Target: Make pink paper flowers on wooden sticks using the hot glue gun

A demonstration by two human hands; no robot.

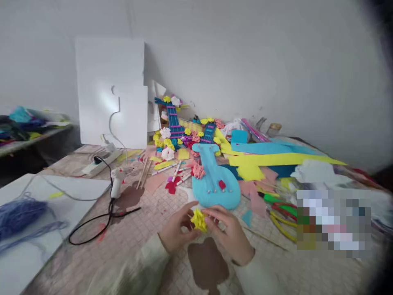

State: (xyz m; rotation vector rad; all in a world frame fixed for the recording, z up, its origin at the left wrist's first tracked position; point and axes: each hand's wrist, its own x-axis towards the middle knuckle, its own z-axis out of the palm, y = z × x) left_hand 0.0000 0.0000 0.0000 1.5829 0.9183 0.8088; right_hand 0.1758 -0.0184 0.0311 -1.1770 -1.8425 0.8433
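Between my two hands is a yellow paper flower (199,220) with ruffled petals. My left hand (179,229) grips its left side, fingers curled round it. From the right, my right hand (230,231) pinches its edge with thumb and fingers. Just beyond them lies a light blue guitar-shaped cutout (215,196), flat on the table. It carries a small red piece (222,184) near its middle and a coral paper flower (198,171) at its left edge.
A white glue gun (116,182) with a black cable stands at left, near a power strip (101,162). Yellow-handled scissors (281,225) lie at right. Decorated dark blue instrument shapes (174,121) lean at the back. Blue-purple yarn (23,217) rests on a white board.
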